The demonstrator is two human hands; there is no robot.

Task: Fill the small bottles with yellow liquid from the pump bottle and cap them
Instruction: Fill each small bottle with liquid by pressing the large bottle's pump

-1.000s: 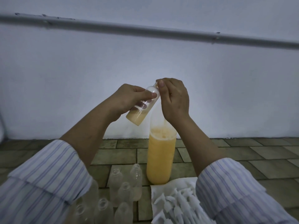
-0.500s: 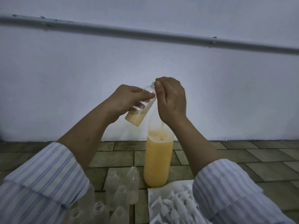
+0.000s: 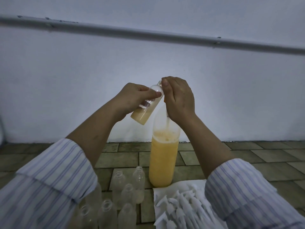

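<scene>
Small bottle (image 3: 148,104): held tilted in the air, mouth up and to the right, yellow liquid pooled in its lower end; it hung just left of the pump bottle's top.
Left hand (image 3: 132,98): fingers curled round the small bottle, thumb across its upper part.
Right hand (image 3: 179,98): fingers curled down over the pump bottle's top, thumb tip beside the small bottle's mouth; the pump head was hidden under the hand.
Pump bottle (image 3: 162,159): upright on the tiled floor (image 3: 247,159), far of the tissue, mostly full of yellow liquid with foam on top.
Empty bottles (image 3: 122,195): clear, uncapped, clustered upright on the near floor, left of the pump bottle.
Caps (image 3: 179,207): white, piled on a white tissue (image 3: 159,192) at near right.
Sleeves (image 3: 54,182): striped, on both arms.
</scene>
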